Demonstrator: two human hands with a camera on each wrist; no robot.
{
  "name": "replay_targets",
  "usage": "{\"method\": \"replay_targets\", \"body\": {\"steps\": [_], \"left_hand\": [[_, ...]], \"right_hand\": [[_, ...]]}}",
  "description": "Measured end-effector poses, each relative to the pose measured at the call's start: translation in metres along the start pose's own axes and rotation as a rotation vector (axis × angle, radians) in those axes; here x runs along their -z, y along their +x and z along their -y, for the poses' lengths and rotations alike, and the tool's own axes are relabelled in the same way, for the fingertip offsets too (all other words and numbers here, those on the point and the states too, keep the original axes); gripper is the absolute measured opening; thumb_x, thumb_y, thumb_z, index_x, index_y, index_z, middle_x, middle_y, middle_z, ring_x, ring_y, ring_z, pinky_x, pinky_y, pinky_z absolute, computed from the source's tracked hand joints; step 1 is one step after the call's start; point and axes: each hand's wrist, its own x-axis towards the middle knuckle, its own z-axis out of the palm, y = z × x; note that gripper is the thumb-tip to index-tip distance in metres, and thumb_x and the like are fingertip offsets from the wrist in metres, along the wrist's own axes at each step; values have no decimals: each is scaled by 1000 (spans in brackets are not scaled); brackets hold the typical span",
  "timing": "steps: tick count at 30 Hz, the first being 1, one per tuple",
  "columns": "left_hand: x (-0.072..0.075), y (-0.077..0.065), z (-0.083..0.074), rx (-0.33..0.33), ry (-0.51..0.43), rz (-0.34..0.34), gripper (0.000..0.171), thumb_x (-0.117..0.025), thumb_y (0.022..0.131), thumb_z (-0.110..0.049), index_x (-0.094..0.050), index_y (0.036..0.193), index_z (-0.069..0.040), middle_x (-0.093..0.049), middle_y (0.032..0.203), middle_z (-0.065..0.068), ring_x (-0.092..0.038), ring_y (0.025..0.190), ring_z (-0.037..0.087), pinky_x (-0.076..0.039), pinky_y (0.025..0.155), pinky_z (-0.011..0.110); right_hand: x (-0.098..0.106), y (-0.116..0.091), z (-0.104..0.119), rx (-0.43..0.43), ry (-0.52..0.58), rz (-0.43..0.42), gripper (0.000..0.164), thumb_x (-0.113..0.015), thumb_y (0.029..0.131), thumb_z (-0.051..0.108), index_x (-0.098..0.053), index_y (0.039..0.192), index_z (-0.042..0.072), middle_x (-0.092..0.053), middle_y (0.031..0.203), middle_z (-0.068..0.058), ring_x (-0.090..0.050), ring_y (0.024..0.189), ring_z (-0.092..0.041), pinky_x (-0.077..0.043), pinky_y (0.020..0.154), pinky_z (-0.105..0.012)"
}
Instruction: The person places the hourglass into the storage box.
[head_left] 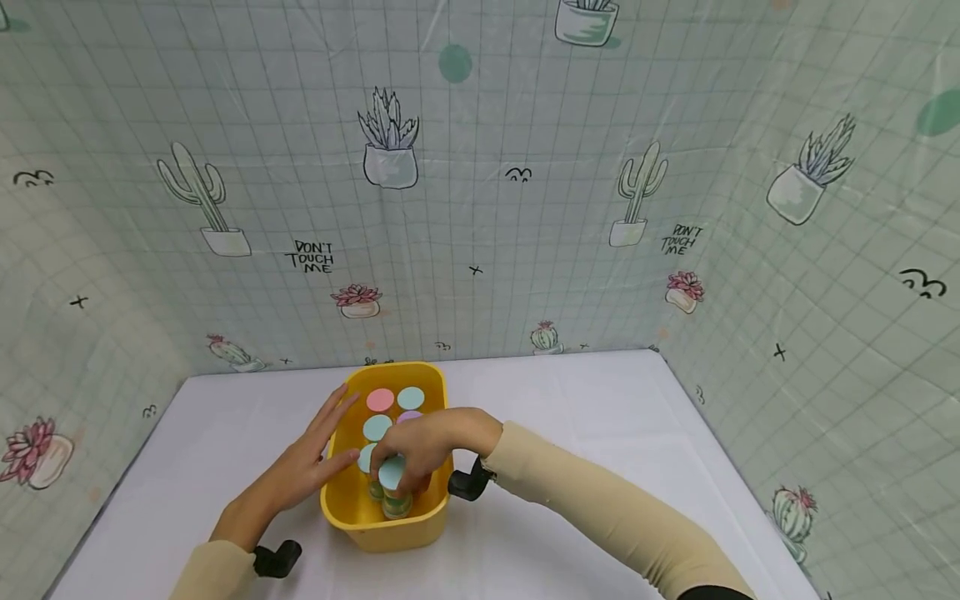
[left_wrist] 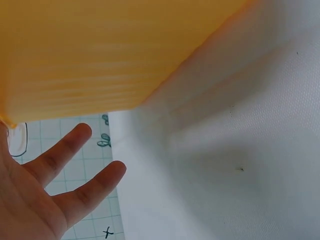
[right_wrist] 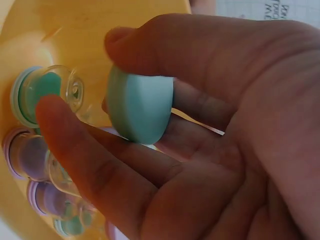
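Note:
A yellow plastic bin point(head_left: 397, 537) holds small clear jars with round lids, among them a pink lid point(head_left: 380, 400), a purple lid point(head_left: 409, 415) and several light blue ones. My right hand point(head_left: 427, 442) reaches into the bin's near part and pinches a jar with a light blue lid point(head_left: 391, 474) between thumb and fingers. In the right wrist view that lid point(right_wrist: 142, 107) sits under the thumb, while a jar with green contents point(right_wrist: 47, 92) lies beyond the fingers. My left hand point(head_left: 303, 467) is at the bin's left rim, fingers spread and fairly straight.
The bin stands on a white-covered table point(head_left: 570, 500). Behind and on both sides hangs a grid-patterned cloth point(head_left: 480, 208) printed with cacti. Black wrist mounts point(head_left: 468, 481) sit on both forearms, the right one close to the bin's right wall.

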Motion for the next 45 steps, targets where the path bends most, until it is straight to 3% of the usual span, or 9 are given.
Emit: {"method": "replay_targets", "body": {"steps": [9,21,32,39,45], "left_hand": [[-1,1,2,3,-7,-1,76,-59,101,-39,-23,165,-21,-4,174,12,-26,149,58,-49,94,76],[1,-2,-1,-20,-3,3,74,-61,100,-34,-27,163,-16,-6,173,16,-23,150,58,-46,95,78],[1,-2,-1,-17,15,-7,74,-61,100,-34,-26,164,-18,-6,174,15,-26,149,58,-48,94,77],[1,-2,0,-4,18,-2,74,-60,101,-36,-26,164,-18,-5,174,14,-25,150,57,-48,95,77],[2,-1,-1,11,20,2,75,-60,100,-38,-25,164,-19,-5,174,13,-24,151,56,-47,96,77]], "right_hand": [[-9,11,0,23,-63,42,36,-81,90,17,-72,125,17,-65,111,10,-55,96,-5,-48,84,-12],[-19,15,-2,14,-16,53,37,-81,89,13,-71,125,16,-63,104,11,-55,92,-5,-49,79,-13],[-12,13,-1,-5,20,26,33,-77,92,10,-71,123,17,-70,125,7,-58,97,-5,-53,79,-13],[-15,13,-1,-8,36,-6,37,-82,88,9,-71,122,15,-70,121,7,-57,96,-5,-53,81,-13],[-14,12,0,0,17,16,39,-79,88,3,-71,124,17,-69,119,8,-57,95,-7,-54,78,-13]]}}
